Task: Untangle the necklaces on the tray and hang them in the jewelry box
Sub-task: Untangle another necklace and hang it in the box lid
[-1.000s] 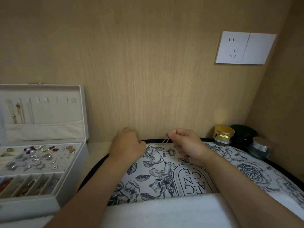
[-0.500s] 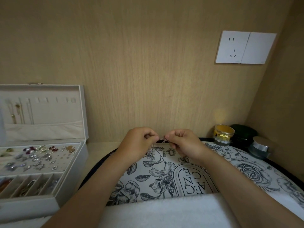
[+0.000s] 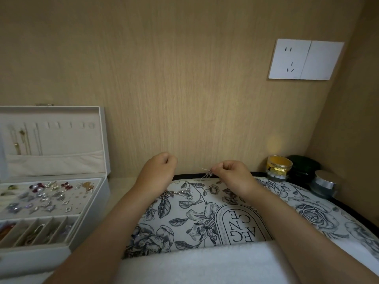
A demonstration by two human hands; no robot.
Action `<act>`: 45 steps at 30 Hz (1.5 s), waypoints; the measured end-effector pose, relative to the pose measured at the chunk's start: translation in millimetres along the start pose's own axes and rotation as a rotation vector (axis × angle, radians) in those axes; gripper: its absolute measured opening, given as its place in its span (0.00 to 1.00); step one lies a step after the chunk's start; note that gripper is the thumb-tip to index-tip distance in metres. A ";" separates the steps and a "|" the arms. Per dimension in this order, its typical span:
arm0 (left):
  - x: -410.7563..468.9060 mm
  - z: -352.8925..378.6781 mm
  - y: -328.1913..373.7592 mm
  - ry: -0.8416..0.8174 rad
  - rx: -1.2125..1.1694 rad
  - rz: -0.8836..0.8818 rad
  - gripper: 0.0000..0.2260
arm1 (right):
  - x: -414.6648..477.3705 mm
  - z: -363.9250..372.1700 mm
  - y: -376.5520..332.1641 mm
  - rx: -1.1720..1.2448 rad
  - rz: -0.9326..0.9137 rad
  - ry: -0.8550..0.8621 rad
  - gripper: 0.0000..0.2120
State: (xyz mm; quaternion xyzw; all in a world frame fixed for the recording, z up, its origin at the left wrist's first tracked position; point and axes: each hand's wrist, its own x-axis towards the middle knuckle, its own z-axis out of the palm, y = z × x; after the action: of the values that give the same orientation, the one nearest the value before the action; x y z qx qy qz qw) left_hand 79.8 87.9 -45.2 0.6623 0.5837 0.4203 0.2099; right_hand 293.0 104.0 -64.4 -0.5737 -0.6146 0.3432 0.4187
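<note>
Pinches a fine silver chain (image 3: pixel 207 174) in the curled fingers (image 3: pixel 217 171) of the right hand (image 3: pixel 231 178), just above the far rim of the tray (image 3: pixel 307 210). Lets a short loop dangle below the pinch, with one faint strand running leftward along that rim. Curls the fingers (image 3: pixel 171 160) of the left hand (image 3: pixel 158 173) inward as well, above the tray's far left edge and apart from the right hand; no telling whether gripping the strand's other end or nothing at all.

On the tray's left part, just beside the left wrist: a tangle of necklaces (image 3: pixel 176 193), lying on the flower print. Across the tray's near edge, beneath both forearms: a white towel (image 3: pixel 194 263).

Left of the tray, on the counter (image 3: pixel 121 181): the jewelry box (image 3: pixel 103 144), white, lid standing open. In the lid's left part, a few hung necklaces (image 3: pixel 20 138); on the panel below, scattered earrings (image 3: pixel 41 193); nearest, a row of small compartments.

Just right of the tray's far rim: a yellow jar (image 3: pixel 280 167), a dark green jar (image 3: pixel 305 163), a silver-lidded jar (image 3: pixel 324 183). High above the tray's right side, on the wood-grain wall: a white socket plate (image 3: pixel 305 59).
</note>
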 end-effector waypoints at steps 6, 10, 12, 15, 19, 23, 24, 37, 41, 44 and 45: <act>2.2 4.7 -2.4 0.106 0.042 0.072 0.20 | -1.0 -2.9 0.2 0.028 0.040 -0.107 0.12; 4.2 -2.1 -0.3 -0.153 -0.334 -0.082 0.15 | -5.3 -3.0 -1.5 0.030 -0.037 -0.186 0.02; 1.6 -10.9 0.4 -0.546 -0.351 -0.112 0.12 | -5.9 -3.3 -2.4 0.076 -0.065 -0.176 0.02; -5.8 -13.6 8.2 -0.854 -0.166 -0.065 0.09 | -6.5 -4.7 -7.8 0.148 -0.118 -0.169 0.03; -8.4 4.5 9.4 -0.700 -0.103 -0.152 0.08 | -10.3 -5.2 -15.1 0.208 -0.135 -0.185 0.03; -10.3 23.8 2.8 -0.427 -0.023 -0.029 0.10 | -9.2 -5.5 -13.7 0.232 -0.113 -0.216 0.05; -11.8 26.6 2.8 -0.417 0.057 0.044 0.13 | -8.9 -5.6 -13.8 0.245 -0.108 -0.218 0.05; -8.6 31.9 -9.6 -0.352 0.015 0.060 0.04 | -5.0 -9.3 -13.0 0.325 -0.107 -0.187 0.04; -4.7 22.5 -5.1 -0.217 0.112 0.056 0.07 | -2.1 -7.3 -5.5 0.173 -0.118 -0.101 0.03; -3.1 15.8 -4.0 -0.151 0.149 0.026 0.13 | -0.7 -4.4 1.1 0.049 -0.132 -0.132 0.03; -2.6 15.1 -4.0 -0.136 0.110 0.004 0.14 | -1.2 -2.7 1.8 0.030 -0.134 -0.145 0.03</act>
State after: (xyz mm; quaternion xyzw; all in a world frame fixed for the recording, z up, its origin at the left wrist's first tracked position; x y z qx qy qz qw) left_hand 89.6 89.6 -57.5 0.7011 0.5888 0.3422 0.2114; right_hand 296.2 102.8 -65.0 -0.4987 -0.6752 0.3643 0.4035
